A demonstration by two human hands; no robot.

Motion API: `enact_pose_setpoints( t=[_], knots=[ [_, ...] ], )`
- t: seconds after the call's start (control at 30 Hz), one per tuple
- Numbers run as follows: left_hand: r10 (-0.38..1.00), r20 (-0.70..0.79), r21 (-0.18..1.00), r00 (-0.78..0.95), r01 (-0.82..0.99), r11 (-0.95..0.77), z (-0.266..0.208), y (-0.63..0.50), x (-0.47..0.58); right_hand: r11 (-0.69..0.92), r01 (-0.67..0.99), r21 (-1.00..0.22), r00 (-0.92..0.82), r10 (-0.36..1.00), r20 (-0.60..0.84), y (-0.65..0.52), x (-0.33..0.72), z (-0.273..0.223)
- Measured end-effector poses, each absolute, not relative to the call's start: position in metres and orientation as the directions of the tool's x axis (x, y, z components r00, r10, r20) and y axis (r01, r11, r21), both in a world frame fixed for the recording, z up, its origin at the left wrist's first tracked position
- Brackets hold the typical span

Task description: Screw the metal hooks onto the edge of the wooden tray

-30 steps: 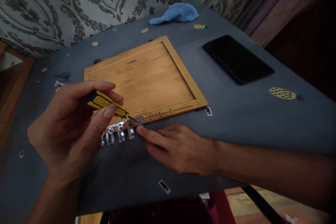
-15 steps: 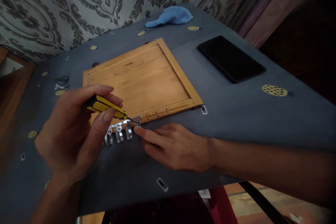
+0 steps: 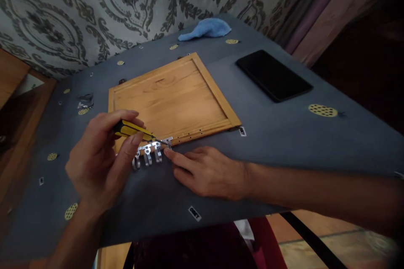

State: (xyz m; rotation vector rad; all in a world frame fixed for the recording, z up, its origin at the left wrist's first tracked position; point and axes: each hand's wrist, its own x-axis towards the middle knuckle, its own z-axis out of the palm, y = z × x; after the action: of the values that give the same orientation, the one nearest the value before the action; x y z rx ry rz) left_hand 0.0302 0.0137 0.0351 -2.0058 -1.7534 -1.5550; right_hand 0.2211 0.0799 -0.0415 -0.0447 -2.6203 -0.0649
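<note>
My left hand (image 3: 104,155) is wrapped round a yellow and black screwdriver (image 3: 135,130), which slants down to the right. The screwdriver's tip meets the rightmost silver metal hook (image 3: 168,143) on the near edge of a framed wooden panel (image 3: 167,96). My right hand (image 3: 205,172) lies beside that edge, its index fingertip against the same hook and the other fingers curled; the thumb is hidden. More silver hooks (image 3: 147,154) line the edge to the left. Small dark holes (image 3: 190,134) run along the edge to the right of the hooks.
On the grey patterned tablecloth (image 3: 240,201), a black phone or tablet (image 3: 274,75) lies right of the panel. A blue cloth (image 3: 206,29) rests at the back. Small metal pieces (image 3: 85,101) lie at the left. Patterned wallpaper (image 3: 126,0) rises behind the table.
The camera view has shifted slightly, so everything sits a little differently in the picture. The screwdriver tip and my right fingertip stay at the same hook.
</note>
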Motion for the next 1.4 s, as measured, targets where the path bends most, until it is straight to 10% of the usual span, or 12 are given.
enact_pose_setpoints(
  t=[0.93,1.4],
  knots=[
    [0.642,0.761,0.287,0.094,0.838,-0.464,0.04,0.028,0.033,0.995,0.048,0.083,-0.81,-0.01,0.587,0.08,0.217,-0.05],
    [0.631,0.775,0.392,-0.006,0.789,-0.473,0.032,0.03,0.04,0.997,0.039,0.072,-0.808,-0.011,0.589,0.081,0.217,-0.05]
  ],
)
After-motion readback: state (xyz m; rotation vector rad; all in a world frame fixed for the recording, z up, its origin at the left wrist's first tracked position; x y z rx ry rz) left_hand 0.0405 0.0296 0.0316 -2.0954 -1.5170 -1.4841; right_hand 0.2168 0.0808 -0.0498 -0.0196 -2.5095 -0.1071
